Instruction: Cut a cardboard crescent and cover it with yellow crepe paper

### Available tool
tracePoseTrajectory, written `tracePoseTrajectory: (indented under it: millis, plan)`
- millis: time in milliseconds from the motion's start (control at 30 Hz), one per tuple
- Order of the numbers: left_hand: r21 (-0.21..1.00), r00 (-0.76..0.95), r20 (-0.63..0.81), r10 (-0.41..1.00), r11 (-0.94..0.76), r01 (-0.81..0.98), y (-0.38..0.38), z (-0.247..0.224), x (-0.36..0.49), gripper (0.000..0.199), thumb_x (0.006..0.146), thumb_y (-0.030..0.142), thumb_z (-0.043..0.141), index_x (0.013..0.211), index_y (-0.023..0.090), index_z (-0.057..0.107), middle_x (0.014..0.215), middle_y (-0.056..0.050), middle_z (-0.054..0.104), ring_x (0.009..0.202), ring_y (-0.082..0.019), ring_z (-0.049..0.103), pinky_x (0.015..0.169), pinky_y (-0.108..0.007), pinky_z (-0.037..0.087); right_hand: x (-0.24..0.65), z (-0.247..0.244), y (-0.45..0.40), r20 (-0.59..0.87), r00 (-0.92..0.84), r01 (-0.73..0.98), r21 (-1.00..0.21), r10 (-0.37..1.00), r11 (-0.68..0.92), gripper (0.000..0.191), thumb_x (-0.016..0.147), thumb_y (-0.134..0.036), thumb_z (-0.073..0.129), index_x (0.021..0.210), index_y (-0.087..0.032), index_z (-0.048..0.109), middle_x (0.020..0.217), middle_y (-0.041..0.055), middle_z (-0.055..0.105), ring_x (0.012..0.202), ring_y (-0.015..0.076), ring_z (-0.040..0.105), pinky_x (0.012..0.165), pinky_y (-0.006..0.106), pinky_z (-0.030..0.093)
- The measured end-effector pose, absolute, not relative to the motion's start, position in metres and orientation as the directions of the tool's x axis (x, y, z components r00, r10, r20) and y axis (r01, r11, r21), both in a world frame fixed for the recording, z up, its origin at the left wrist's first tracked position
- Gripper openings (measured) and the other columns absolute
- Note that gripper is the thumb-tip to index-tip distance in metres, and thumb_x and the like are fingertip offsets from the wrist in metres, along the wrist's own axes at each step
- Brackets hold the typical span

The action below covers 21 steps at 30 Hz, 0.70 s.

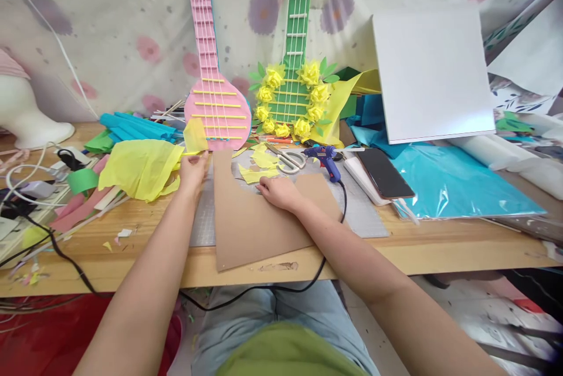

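My left hand [193, 172] is closed with its fingertips on a small piece of yellow crepe paper [196, 136], which stands up in front of the pink paper guitar [217, 107]. A larger crumpled yellow crepe sheet [136, 168] lies just left of that hand. My right hand [281, 193] rests over a brown cardboard sheet [259, 223] with a cut-out upper edge. Its fingers are curled together beside yellow paper scraps [259, 172]; whatever they pinch, if anything, is hidden. Scissors [291, 160] lie beyond the right hand, and a blue glue gun [326, 160] sits to their right.
A green paper guitar [290, 94] with yellow flowers leans at the back. At right are a phone [382, 172], a white board [433, 74] and a blue plastic-wrapped pack [461, 179]. The glue gun's black cable [325, 258] loops over the table edge. Power strips [35, 206] crowd the left.
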<state>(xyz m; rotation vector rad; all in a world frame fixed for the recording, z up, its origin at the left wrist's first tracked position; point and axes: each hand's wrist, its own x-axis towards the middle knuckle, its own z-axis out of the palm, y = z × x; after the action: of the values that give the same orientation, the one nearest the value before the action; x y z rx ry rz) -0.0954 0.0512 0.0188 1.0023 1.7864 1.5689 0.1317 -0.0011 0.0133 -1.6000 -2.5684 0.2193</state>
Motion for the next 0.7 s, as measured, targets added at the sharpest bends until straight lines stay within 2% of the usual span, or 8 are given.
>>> tracePoseTrajectory:
  millis: [67, 100, 233, 367, 467, 600, 700]
  plan:
    - [0.991, -0.464, -0.100, 0.880, 0.130, 0.033, 0.037, 0.016, -0.088, 0.023, 0.070, 0.031, 0.064, 0.079, 0.017, 0.049, 0.072, -0.002, 0.057, 0.059, -0.012, 0.057, 0.060, -0.027, 0.047, 0.131, 0.013, -0.001, 0.018, -0.412, 0.897, -0.165, 0.911, 0.409, 0.036, 0.090, -0.038, 0.030, 0.096, -0.020, 0.061, 0.093, 0.0090, 0.068, 0.081, 0.0209, 0.061, 0.064, 0.027, 0.037]
    - [0.985, -0.384, -0.149, 0.911, 0.169, 0.019, 0.031, 0.015, -0.084, 0.022, 0.069, 0.029, 0.065, 0.080, 0.016, 0.051, 0.070, -0.002, 0.059, 0.058, -0.012, 0.057, 0.059, -0.027, 0.047, 0.130, 0.014, 0.000, 0.016, -0.405, 0.901, -0.163, 0.914, 0.402, 0.035, 0.090, -0.038, 0.031, 0.096, -0.020, 0.061, 0.093, 0.0093, 0.068, 0.082, 0.0209, 0.061, 0.065, 0.028, 0.037]
    - [0.991, -0.325, -0.127, 0.937, 0.133, -0.005, 0.020, 0.008, -0.073, 0.030, 0.060, 0.014, 0.069, 0.087, 0.015, 0.056, 0.069, -0.002, 0.062, 0.058, -0.012, 0.059, 0.061, -0.025, 0.047, 0.134, 0.023, 0.007, -0.003, -0.371, 0.915, -0.174, 0.929, 0.364, 0.028, 0.086, -0.036, 0.039, 0.092, -0.021, 0.061, 0.092, 0.0085, 0.068, 0.082, 0.0212, 0.061, 0.064, 0.027, 0.038]
    - [0.992, -0.328, -0.113, 0.938, 0.091, -0.084, 0.019, 0.002, -0.070, 0.032, 0.061, 0.014, 0.066, 0.092, 0.016, 0.056, 0.069, 0.000, 0.063, 0.058, -0.012, 0.059, 0.063, -0.027, 0.048, 0.153, 0.035, 0.030, -0.002, -0.244, 0.954, -0.183, 0.970, 0.239, 0.021, 0.082, -0.026, 0.043, 0.091, -0.020, 0.062, 0.096, 0.0072, 0.067, 0.086, 0.0204, 0.060, 0.066, 0.027, 0.039]
    - [0.987, -0.322, -0.147, 0.935, 0.115, -0.116, 0.018, 0.003, -0.070, 0.030, 0.062, 0.013, 0.066, 0.091, 0.016, 0.057, 0.069, -0.001, 0.064, 0.058, -0.012, 0.060, 0.063, -0.027, 0.049, 0.167, 0.035, 0.046, 0.006, -0.219, 0.962, -0.163, 0.976, 0.217, 0.023, 0.081, -0.024, 0.044, 0.094, -0.019, 0.062, 0.100, 0.0084, 0.065, 0.088, 0.0205, 0.058, 0.069, 0.027, 0.041]
    - [0.979, -0.315, -0.182, 0.932, 0.142, -0.147, 0.014, 0.017, -0.089, 0.027, 0.061, 0.010, 0.064, 0.087, 0.016, 0.062, 0.071, -0.002, 0.066, 0.058, -0.011, 0.060, 0.058, -0.024, 0.049, 0.173, 0.027, 0.058, 0.054, -0.157, 0.981, -0.103, 0.986, 0.162, 0.030, 0.079, -0.013, 0.042, 0.104, -0.013, 0.059, 0.109, 0.0145, 0.060, 0.098, 0.0225, 0.055, 0.076, 0.028, 0.041]
    - [0.971, -0.220, -0.216, 0.951, 0.185, -0.153, 0.009, 0.028, -0.118, 0.026, 0.061, 0.012, 0.064, 0.087, 0.015, 0.065, 0.071, -0.003, 0.067, 0.051, -0.011, 0.058, 0.047, -0.020, 0.046, 0.172, 0.025, 0.068, 0.041, -0.119, 0.986, -0.112, 0.992, 0.123, 0.033, 0.077, -0.009, 0.045, 0.107, -0.008, 0.058, 0.112, 0.0195, 0.058, 0.103, 0.0250, 0.053, 0.079, 0.029, 0.041]
